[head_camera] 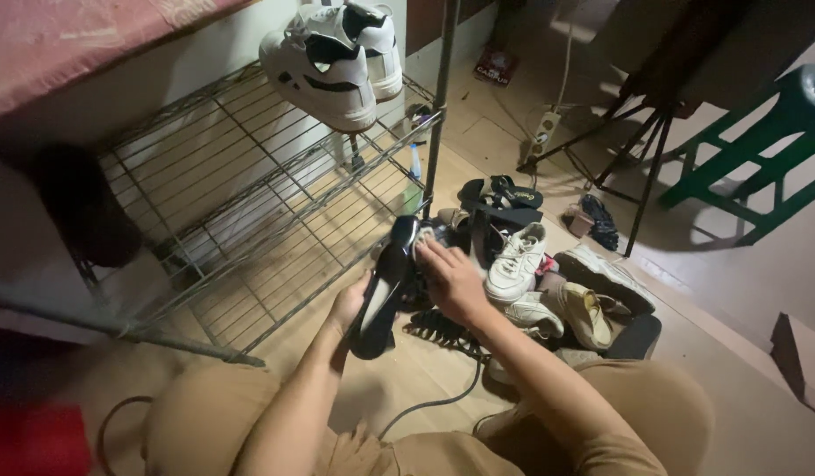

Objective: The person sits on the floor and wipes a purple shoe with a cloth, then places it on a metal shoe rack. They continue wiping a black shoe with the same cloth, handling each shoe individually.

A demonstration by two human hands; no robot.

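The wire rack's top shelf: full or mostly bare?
Mostly bare. Only one pair of white sneakers sits at the far end of the wire rack; the rest is open grid.

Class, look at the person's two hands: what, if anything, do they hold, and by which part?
The left hand holds a glossy black shoe from beneath, near its heel end. The right hand rests on the shoe's upper, toe end; whether it grips cannot be told.
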